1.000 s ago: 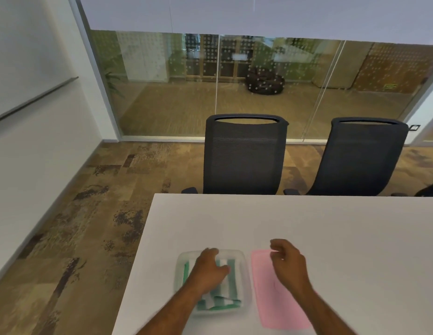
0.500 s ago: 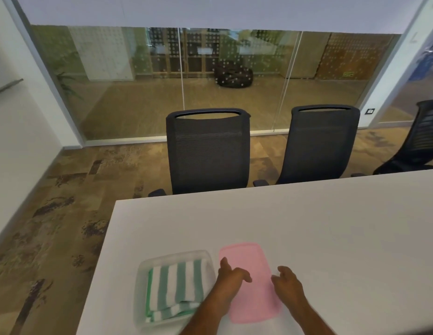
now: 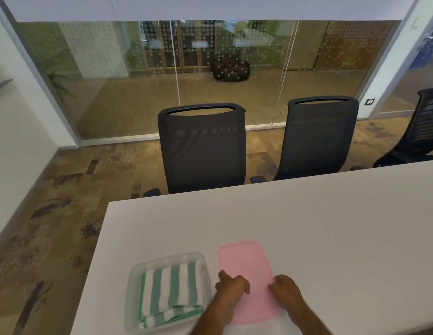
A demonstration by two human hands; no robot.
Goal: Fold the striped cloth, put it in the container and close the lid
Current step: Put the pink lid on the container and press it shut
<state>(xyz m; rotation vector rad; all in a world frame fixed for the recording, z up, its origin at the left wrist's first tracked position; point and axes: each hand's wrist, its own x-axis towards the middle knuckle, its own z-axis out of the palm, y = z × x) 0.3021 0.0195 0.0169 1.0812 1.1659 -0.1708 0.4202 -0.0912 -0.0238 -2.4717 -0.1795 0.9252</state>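
Note:
The green-and-white striped cloth (image 3: 170, 292) lies folded inside a clear plastic container (image 3: 135, 274) near the table's front edge. Just right of it, a pink lid (image 3: 244, 257) lies flat on the white table (image 3: 307, 226). My left hand (image 3: 231, 286) sits at the lid's left edge, thumb beside the rim and fingers curled over the top. My right hand (image 3: 284, 290) holds the lid's right edge with bent fingers. The lid's near end is partly hidden by my forearms.
Two black mesh office chairs (image 3: 202, 148) (image 3: 318, 137) stand at the table's far side, with a third (image 3: 421, 131) at the right. The table's left edge (image 3: 99, 250) drops to patterned carpet. A glass wall stands behind.
My left hand left the cloth in the container and moved right onto the lid's left edge. My right hand slid to the lid's right edge. The view shifted left.

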